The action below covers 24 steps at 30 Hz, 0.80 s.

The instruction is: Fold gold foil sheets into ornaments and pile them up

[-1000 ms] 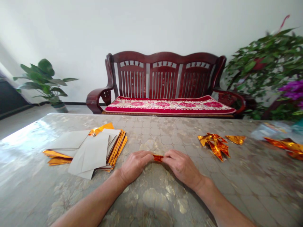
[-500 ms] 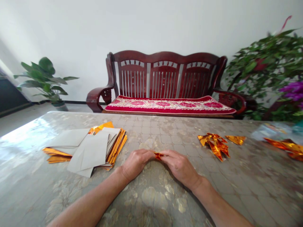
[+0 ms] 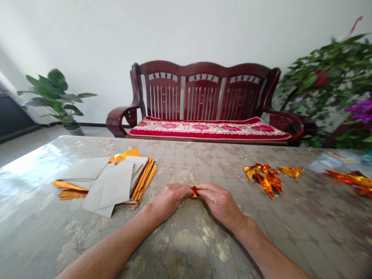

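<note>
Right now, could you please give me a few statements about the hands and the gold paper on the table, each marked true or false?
1. Both hands pinch one small gold foil piece between them. True: the left hand and the right hand meet on it.
2. The stack of sheets lies to the right of the right hand. False: it lies on the table to the left of the left hand.
3. Folded gold pieces lie on the table to the right of the hands. True.
4. The top sheets of the stack show a grey side. True.
5. The bench behind the table has a blue cushion. False: its cushion is red with a pale pattern.
</note>
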Tool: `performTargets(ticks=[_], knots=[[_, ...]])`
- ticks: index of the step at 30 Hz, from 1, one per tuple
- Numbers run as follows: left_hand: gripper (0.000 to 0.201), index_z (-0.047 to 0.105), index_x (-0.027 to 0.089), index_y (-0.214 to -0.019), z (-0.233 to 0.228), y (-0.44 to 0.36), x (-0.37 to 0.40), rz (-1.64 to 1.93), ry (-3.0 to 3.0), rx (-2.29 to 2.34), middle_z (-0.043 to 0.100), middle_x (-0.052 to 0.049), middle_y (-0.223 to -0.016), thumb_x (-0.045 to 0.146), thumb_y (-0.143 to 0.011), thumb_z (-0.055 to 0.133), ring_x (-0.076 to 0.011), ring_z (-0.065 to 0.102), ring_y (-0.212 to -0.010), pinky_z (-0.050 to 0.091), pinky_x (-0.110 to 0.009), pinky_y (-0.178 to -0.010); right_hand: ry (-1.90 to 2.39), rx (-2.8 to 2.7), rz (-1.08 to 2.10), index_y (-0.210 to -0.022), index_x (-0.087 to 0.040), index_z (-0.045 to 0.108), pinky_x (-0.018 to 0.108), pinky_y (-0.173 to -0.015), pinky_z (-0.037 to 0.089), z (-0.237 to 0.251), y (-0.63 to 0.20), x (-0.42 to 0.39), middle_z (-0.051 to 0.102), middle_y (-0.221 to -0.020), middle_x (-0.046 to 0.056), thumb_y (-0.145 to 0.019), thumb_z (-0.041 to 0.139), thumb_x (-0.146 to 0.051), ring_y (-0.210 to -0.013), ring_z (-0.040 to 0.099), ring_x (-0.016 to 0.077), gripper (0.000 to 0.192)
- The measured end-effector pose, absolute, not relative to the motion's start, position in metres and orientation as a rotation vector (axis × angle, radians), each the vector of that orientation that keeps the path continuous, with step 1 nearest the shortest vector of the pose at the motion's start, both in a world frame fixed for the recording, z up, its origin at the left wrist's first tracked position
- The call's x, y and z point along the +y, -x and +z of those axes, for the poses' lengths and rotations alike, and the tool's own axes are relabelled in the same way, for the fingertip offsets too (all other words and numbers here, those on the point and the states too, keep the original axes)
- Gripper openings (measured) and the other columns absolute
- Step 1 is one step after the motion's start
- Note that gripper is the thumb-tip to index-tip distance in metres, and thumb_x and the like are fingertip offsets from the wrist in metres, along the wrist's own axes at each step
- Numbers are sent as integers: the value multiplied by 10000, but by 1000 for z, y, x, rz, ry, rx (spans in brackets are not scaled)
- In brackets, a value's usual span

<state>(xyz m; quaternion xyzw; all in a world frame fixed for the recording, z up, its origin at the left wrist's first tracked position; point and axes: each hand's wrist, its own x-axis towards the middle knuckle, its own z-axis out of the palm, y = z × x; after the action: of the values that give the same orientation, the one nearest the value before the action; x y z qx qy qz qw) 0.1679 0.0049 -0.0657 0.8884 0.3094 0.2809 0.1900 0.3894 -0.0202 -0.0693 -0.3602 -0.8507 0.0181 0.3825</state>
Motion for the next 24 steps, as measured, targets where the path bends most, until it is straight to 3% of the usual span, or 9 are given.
performTargets(ticks=[24], knots=[[261,675,247,-1144,-70,-174,-5,887,-2429,920,759,-15,-1004,202,-994,466,-138,707,-896,525,-212,-801,920,-1943,274,-1007,-249,754,262,-785,592,-74,-386,-25,742,-976,45,-908,548,-108,-873,707,149,268]])
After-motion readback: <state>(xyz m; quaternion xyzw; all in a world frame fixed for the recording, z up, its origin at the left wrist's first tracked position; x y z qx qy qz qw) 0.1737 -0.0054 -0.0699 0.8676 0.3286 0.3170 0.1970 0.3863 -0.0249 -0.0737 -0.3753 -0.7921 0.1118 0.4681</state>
